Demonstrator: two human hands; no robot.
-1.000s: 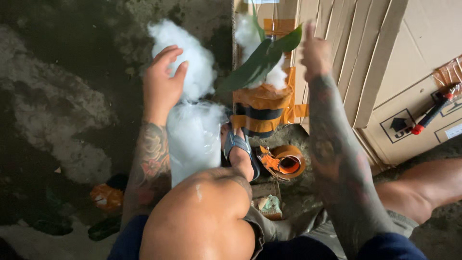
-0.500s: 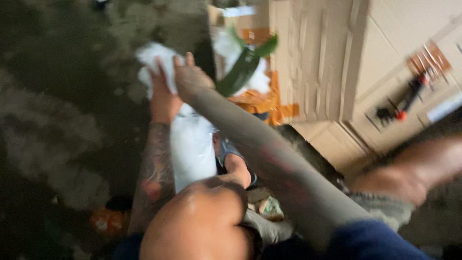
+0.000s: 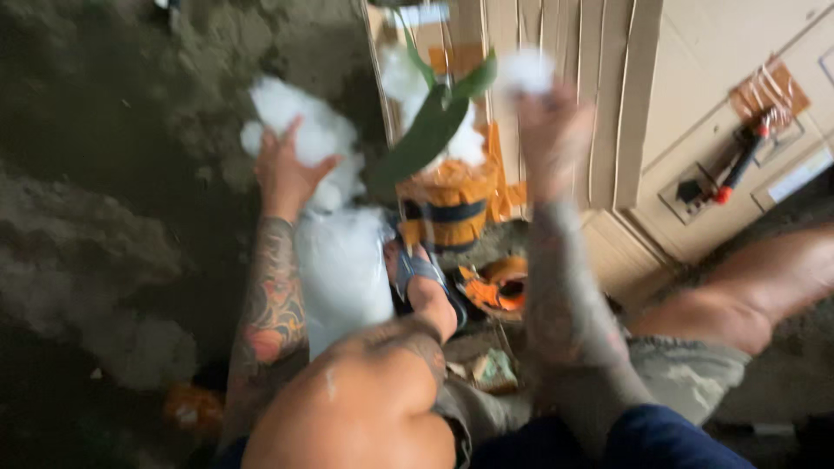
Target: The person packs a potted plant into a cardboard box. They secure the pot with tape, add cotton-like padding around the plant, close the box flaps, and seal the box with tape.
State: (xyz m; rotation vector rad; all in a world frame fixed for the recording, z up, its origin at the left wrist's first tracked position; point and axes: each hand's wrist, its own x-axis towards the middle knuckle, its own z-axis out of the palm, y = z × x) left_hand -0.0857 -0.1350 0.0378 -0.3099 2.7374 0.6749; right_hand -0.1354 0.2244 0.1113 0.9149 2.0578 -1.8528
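My left hand [image 3: 285,169] rests with spread fingers on a heap of white fluffy stuffing [image 3: 306,139] at the mouth of a clear plastic bag [image 3: 340,269] lying on the ground. My right hand [image 3: 552,130] is raised and closed on a small white tuft of stuffing [image 3: 526,69], held beside a potted plant. The plant has long green leaves [image 3: 427,130] and stands in an orange pot with a dark band [image 3: 450,208], with white stuffing around its stem. The picture is blurred.
Flattened cardboard sheets [image 3: 599,95] lean behind the pot. A red-handled tool [image 3: 737,165] lies on a cardboard box at right. An orange tape roll [image 3: 497,287] sits by my sandalled foot [image 3: 426,282]. My knees fill the foreground. The ground is rough concrete.
My right hand swung left to the stuffing heap beside my left hand, then came back up to the right of the plant holding a white tuft. My left hand stayed on the heap.
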